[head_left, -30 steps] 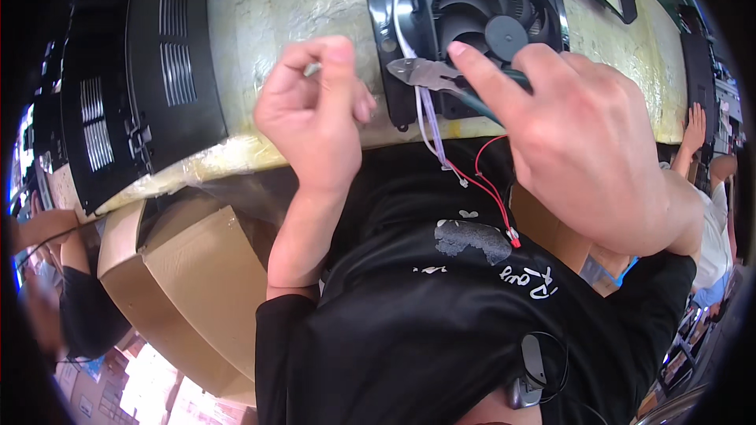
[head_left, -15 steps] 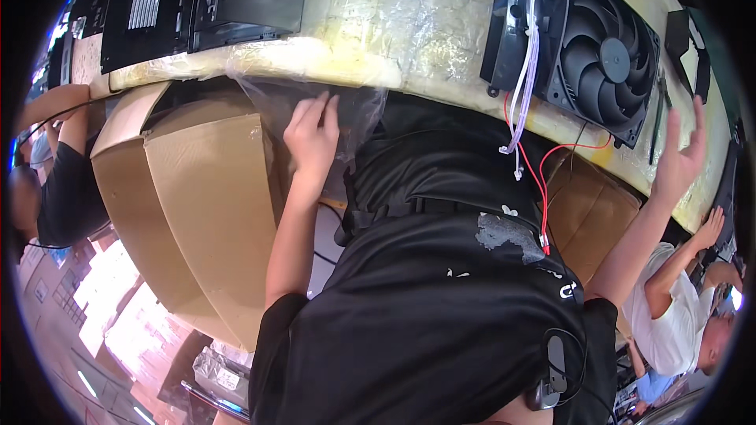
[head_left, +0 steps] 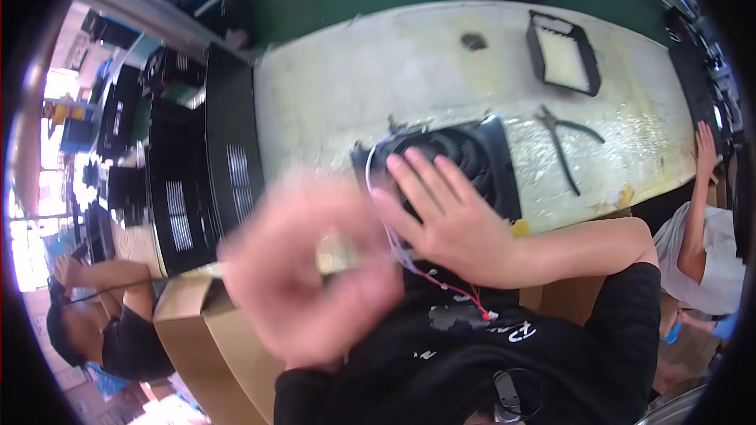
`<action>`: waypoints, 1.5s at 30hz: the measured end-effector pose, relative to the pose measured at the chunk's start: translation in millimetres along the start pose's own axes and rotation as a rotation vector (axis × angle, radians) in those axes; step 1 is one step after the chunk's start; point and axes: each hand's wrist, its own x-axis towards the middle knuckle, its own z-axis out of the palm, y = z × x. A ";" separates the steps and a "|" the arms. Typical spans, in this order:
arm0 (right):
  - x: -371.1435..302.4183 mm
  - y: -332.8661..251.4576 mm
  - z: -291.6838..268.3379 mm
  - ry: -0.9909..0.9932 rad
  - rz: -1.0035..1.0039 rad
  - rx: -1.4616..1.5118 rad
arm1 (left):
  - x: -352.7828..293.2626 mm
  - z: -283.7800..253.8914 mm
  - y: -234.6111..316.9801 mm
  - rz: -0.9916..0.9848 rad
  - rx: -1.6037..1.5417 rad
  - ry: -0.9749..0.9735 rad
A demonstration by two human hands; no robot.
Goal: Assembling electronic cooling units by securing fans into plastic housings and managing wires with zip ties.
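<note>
The right hand (head_left: 453, 216) lies flat with spread fingers on the black cooling fan (head_left: 465, 161), grip released. The fan sits at the near edge of the bench (head_left: 354, 86). The left hand (head_left: 303, 275), left of the fan, is blurred; I cannot tell its grip. Pliers (head_left: 563, 142) lie right of the fan.

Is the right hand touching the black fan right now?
Touching. The head view shows the right hand lying flat on the black fan, fingers spread across its housing, with no gap visible.

The left hand (head_left: 307, 267) is a motion blur; its grip cannot be told. The right hand (head_left: 445, 216) hides the fan's (head_left: 480, 161) seven-o'clock part.
</note>
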 end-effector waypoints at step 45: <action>-355.6 119.5 7.0 1.367 -0.453 3.326 | -73.5 33.6 -77.4 -0.829 -0.795 0.473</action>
